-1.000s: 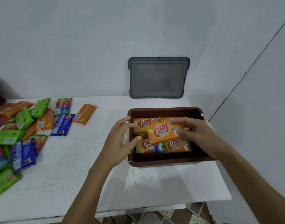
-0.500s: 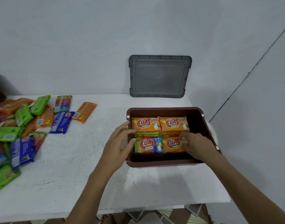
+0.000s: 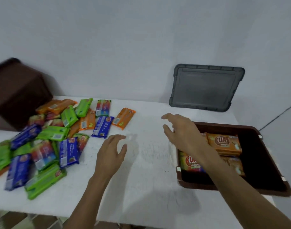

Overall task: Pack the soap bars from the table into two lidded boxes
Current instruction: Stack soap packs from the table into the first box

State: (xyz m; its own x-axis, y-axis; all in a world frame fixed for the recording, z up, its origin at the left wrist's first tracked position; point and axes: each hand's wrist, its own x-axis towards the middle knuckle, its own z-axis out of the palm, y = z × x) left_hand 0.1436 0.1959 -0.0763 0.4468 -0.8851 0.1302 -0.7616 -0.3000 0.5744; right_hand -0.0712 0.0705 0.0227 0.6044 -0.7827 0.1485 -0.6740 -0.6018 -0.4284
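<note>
Spread, empty left hand [image 3: 111,152] and right hand [image 3: 182,133], right forearm [image 3: 224,177] covering packed soap bars [image 3: 224,143], far-left brown box [image 3: 17,90] blurred, cropped

Both hands empty, fingers loose, over the white table [image 3: 141,187]. Left hand [image 3: 111,154] just right of the loose soap bars [image 3: 50,142]. Right hand [image 3: 182,131] at left rim of brown box [image 3: 263,190], packed soap bars [image 3: 224,143] beside it. Grey lid [image 3: 205,87] against wall beyond.

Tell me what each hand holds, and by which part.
Nothing. The left hand and the right hand are both open and empty over the white table.
</note>
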